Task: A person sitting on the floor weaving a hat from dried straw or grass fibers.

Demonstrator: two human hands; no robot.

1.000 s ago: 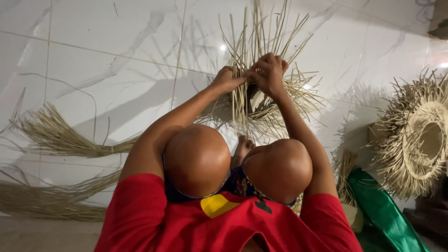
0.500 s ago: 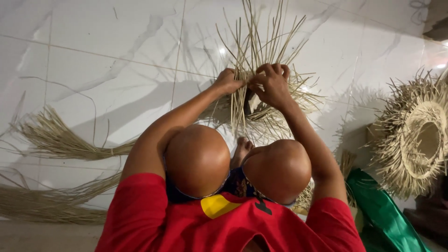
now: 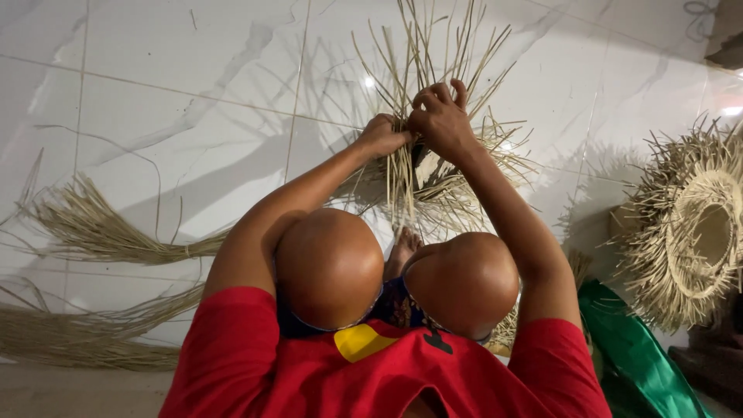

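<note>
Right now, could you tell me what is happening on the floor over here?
A person in a red shirt sits on the white tiled floor with knees drawn up, working a spray of pale straw strands in front of them. The left hand and right hand meet at the middle of the piece, pinching strands where they cross. Two tied straw bundles lie to the left. A finished round woven ring with a fringed edge lies to the right, near a green cloth.
</note>
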